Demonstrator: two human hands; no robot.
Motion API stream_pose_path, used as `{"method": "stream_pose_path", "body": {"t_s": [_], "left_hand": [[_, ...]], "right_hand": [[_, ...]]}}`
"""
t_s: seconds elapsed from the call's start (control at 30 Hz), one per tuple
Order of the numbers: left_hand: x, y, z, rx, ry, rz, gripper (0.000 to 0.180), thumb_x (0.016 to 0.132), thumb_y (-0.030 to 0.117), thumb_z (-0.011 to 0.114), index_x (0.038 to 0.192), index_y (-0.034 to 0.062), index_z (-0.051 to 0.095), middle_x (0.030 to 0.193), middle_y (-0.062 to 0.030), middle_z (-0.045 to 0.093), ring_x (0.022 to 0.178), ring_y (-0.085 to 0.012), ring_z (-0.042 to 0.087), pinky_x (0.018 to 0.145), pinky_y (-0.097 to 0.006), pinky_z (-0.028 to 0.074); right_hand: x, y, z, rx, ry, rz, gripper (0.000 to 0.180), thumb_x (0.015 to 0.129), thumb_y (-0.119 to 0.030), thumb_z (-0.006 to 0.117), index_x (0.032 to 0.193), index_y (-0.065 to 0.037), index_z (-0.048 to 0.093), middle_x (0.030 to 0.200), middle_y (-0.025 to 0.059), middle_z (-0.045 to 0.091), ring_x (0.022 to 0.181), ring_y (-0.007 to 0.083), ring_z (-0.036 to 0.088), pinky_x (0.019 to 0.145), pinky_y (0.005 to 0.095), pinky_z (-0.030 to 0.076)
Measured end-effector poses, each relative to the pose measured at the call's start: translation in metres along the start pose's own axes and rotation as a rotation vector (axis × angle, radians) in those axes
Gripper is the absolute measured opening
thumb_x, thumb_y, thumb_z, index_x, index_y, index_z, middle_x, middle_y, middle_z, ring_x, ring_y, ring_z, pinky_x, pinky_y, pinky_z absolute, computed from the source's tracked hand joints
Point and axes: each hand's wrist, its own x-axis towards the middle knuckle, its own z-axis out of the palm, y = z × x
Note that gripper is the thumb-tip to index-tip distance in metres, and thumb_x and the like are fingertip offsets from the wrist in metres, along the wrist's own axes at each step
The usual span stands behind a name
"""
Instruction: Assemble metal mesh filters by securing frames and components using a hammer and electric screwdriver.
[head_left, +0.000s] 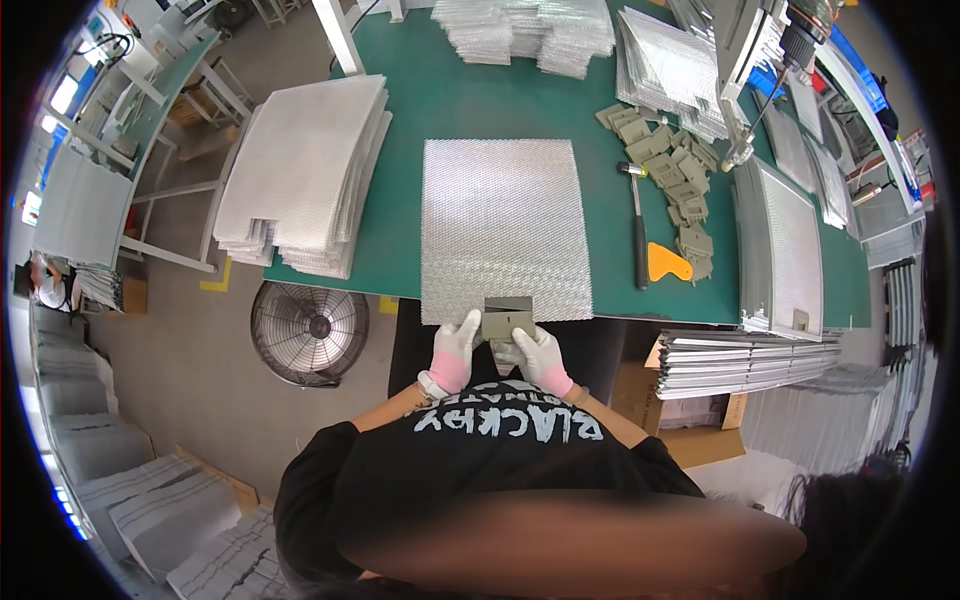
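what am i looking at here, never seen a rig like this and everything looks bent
There is no robot: these are a person's own gloved hands. The one picture comes from a wide fisheye camera on their head, looking down, so straight edges curve. On the green table lie a silvery mesh sheet, mesh stacks, small grey-green parts, a hammer and a yellow-orange tool. The right hand holds a grey-green piece by the sheet's notch; the left hand is at its left edge, grip unclear.

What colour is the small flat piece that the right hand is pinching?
The flat piece is a greyish olive-green, best seen in the head view.
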Motion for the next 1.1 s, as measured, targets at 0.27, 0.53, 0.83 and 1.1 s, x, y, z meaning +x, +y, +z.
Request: {"method": "stream_pose_path", "body": {"t_s": [0.27, 0.53, 0.83, 1.1], "left_hand": [[-0.003, 0.022, 0.008, 0.230, -0.237, -0.090, 0.042, 0.101, 0.038, 0.057, 0.110, -0.0008, 0.068, 0.088, -0.0020, 0.069, 0.071, -0.0066, 0.058, 0.065, -0.022, 0.046], [0.000, 0.015, 0.008, -0.025, -0.332, -0.133, 0.039, 0.104, 0.034, 0.051, 0.116, -0.0012, 0.062, 0.098, -0.0045, 0.068, 0.079, -0.0085, 0.062, 0.070, -0.023, 0.050], [0.000, 0.066, -0.014, 0.456, -0.892, -0.508, 0.052, 0.105, 0.038, 0.045, 0.139, -0.0018, 0.045, 0.132, -0.0162, 0.058, 0.115, -0.0248, 0.062, 0.097, -0.038, 0.053], [0.098, 0.148, 0.062, 1.474, -0.784, 0.920, 0.067, 0.083, 0.051, 0.066, 0.138, 0.0146, 0.054, 0.143, -0.0208, 0.044, 0.132, -0.0409, 0.037, 0.108, -0.055, 0.030]], "right_hand": [[-0.007, -0.023, 0.008, -0.138, 0.428, -0.240, 0.027, 0.099, -0.028, 0.058, 0.098, -0.002, 0.062, 0.085, 0.0049, 0.064, 0.073, 0.0118, 0.059, 0.068, 0.0279, 0.050], [-0.005, -0.021, 0.006, -0.190, 0.437, -0.247, 0.027, 0.099, -0.027, 0.060, 0.087, -0.003, 0.064, 0.079, 0.0028, 0.063, 0.070, 0.0099, 0.058, 0.068, 0.0262, 0.049], [0.000, 0.007, -0.014, -0.247, 0.064, -0.126, 0.038, 0.103, -0.035, 0.052, 0.119, 0.000, 0.056, 0.107, 0.0102, 0.064, 0.092, 0.0170, 0.063, 0.083, 0.0338, 0.055], [-0.006, -0.015, 0.022, -0.275, 0.185, -0.292, 0.036, 0.103, -0.029, 0.044, 0.089, -0.001, 0.062, 0.075, 0.0041, 0.064, 0.061, 0.0093, 0.056, 0.054, 0.0256, 0.044]]}}
